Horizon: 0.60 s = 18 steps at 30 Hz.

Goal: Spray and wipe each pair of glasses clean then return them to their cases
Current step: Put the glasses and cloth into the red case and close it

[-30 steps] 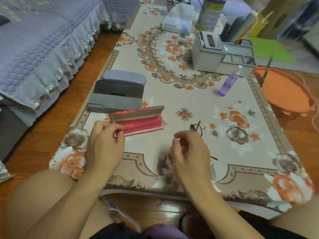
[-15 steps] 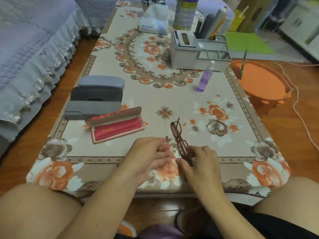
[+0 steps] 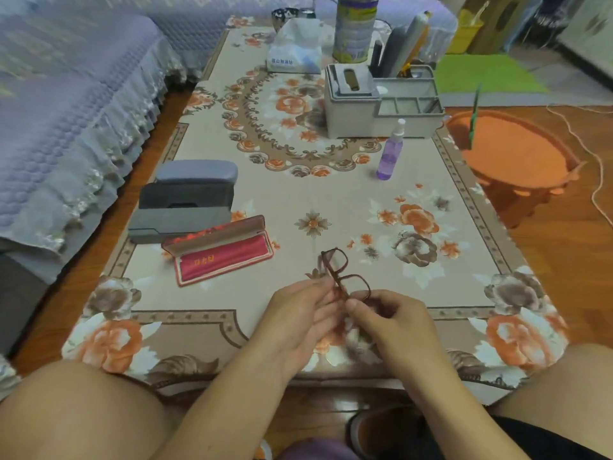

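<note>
I have the brown-framed glasses pinched in both hands, left hand and right hand, lifted just right of the open red case. Whether the temples are unfolded I cannot tell. Cleaning hasn't begun, I judge; next, one hand must reach far beyond the case for the purple spray bottle.

tissue pack, grey organizer, perhaps tin
</note>
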Motion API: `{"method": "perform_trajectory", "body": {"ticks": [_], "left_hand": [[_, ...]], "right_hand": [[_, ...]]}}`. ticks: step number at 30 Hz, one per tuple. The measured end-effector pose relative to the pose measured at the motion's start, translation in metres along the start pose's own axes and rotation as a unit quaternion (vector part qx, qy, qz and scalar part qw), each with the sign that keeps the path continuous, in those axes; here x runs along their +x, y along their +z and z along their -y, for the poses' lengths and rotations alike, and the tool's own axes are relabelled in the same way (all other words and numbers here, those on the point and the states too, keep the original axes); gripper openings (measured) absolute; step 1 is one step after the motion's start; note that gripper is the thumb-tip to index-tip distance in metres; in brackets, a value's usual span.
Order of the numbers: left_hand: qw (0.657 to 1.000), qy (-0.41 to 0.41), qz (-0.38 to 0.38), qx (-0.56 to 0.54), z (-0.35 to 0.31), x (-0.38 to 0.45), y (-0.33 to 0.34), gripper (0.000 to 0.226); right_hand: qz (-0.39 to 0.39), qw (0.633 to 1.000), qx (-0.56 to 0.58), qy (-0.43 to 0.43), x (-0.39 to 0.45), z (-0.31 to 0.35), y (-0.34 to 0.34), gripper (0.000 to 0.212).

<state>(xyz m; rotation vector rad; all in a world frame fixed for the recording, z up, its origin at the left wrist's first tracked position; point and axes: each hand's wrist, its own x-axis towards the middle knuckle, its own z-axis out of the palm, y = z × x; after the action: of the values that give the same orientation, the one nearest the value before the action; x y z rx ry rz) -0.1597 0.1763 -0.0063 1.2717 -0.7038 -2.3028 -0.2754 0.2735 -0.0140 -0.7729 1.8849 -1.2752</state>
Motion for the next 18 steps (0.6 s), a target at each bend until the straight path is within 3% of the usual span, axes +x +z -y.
{"method": "perform_trajectory", "body": {"ticks": [10,14,16,18], "left_hand": [[0.994,0.051,-0.071,0.058,-0.034,-0.007,-0.044,0.017],[0.975,0.096,-0.109,0.166,-0.063,-0.014,-0.072,0.010],[0.930,0.140,-0.145,0.308,-0.082,-0.014,-0.088,0.005],[0.839,0.193,-0.194,0.471,-0.098,-0.010,-0.101,0.006]], "right_hand": [[0.045,0.989,-0.092,-0.106,-0.010,-0.002,0.059,0.008],[0.090,0.981,-0.098,-0.141,-0.005,-0.002,0.076,0.020],[0.068,0.985,-0.088,-0.131,0.000,-0.005,0.075,0.022],[0.043,0.988,-0.088,-0.120,0.005,-0.009,0.070,0.018]]}}
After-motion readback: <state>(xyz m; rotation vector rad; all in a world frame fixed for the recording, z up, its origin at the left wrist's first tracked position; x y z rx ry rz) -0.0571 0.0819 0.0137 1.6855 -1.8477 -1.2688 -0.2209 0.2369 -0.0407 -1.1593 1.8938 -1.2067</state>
